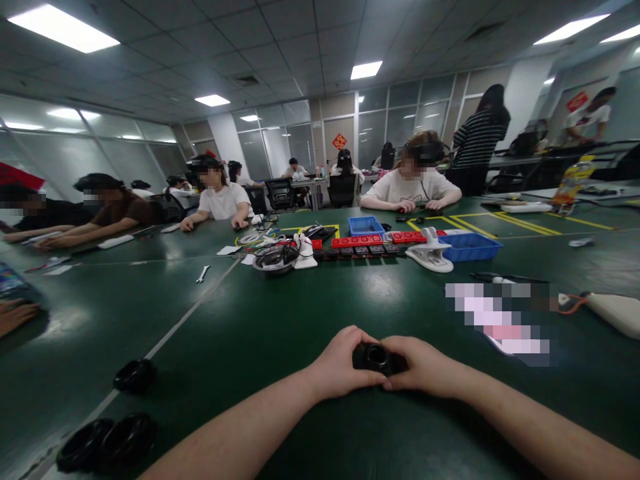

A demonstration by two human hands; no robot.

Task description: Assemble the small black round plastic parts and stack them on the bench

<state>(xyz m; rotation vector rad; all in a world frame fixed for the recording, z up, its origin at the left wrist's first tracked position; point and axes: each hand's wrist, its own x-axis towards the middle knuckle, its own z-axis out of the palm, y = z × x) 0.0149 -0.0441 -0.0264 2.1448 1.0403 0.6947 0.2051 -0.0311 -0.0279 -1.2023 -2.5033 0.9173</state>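
Between my two hands is a black ring-shaped part (377, 357) with a round hole in its middle, just above or on the green table (240, 333). My left hand (343, 363) grips its left side, fingers over the far edge and thumb along the near edge. On the right side my right hand (420, 365) closes round it the same way, and the two thumbs nearly meet in front. At the lower left lie three similar black rings: one alone (135, 376), and a second (129, 440) touching a third (84, 445).
A small wrench (203, 274) lies beyond on the left. Further off stand a bowl of cables (275, 260), red socket blocks (357, 241), a white clamp base (431, 253) and blue trays (473, 247). A blurred-out flat object (500, 323) lies on the right. Several people sit around the table.
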